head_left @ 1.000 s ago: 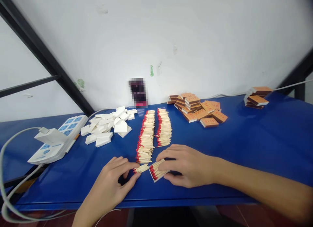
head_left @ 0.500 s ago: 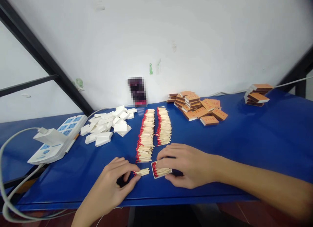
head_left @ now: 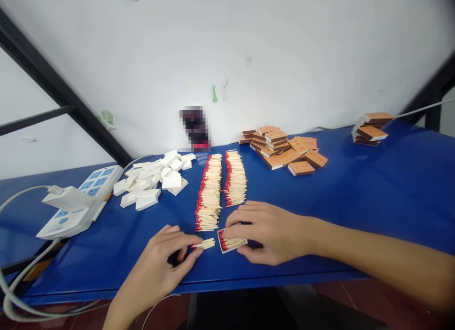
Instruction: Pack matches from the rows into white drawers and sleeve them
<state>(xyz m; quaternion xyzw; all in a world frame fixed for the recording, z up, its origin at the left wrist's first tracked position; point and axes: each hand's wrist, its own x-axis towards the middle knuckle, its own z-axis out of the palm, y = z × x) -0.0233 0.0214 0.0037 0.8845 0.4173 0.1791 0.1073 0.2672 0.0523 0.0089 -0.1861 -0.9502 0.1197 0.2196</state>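
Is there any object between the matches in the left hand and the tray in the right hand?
Nothing visible stands between the matches in the left hand and the tray, only a strip of table. Fingers of the right hand partly cover the tray.

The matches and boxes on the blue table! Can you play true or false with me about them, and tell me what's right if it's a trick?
1. The left hand pinches a small bunch of matches. True.
2. The right hand holds a white tray of matches with green heads. False: the heads I can see in the tray are red.
3. Two long rows of matches lie on the table. True.
4. The white pile of trays is right of the orange matchboxes. False: the pile is on their left in the picture.
5. The power strip is at the picture's left side. True.
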